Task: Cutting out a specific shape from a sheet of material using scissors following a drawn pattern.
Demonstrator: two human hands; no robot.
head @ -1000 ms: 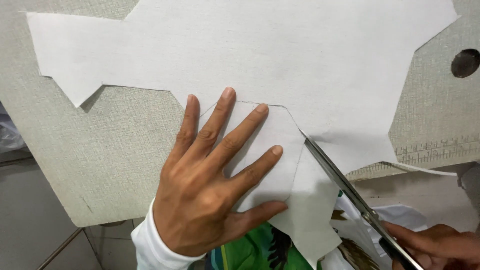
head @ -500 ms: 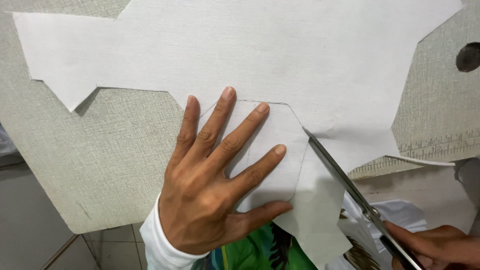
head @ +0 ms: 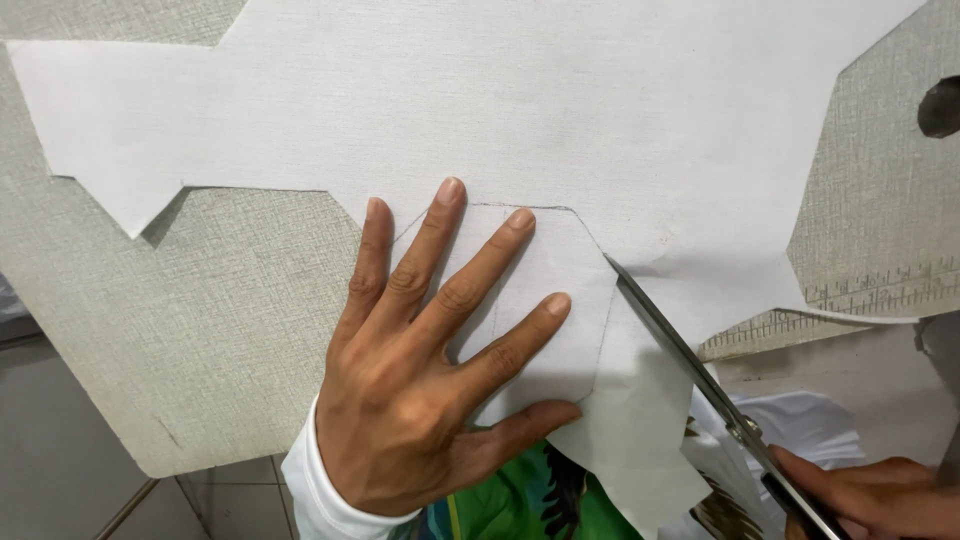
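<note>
The left hand [head: 430, 390] lies flat with fingers spread, pressing the white fabric [head: 500, 120] onto the grey worktop [head: 220, 320] over a pencilled outline. Right of it, scissors [head: 690, 375] cut along the line, gripped by the right hand [head: 870, 495] at the near right corner.

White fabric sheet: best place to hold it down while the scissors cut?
Press the white fabric sheet flat from above, inside the pencilled outline left of the scissors, where the left hand lies spread. It lies limp, overhanging the table edge, so pinching would pucker it.
</note>
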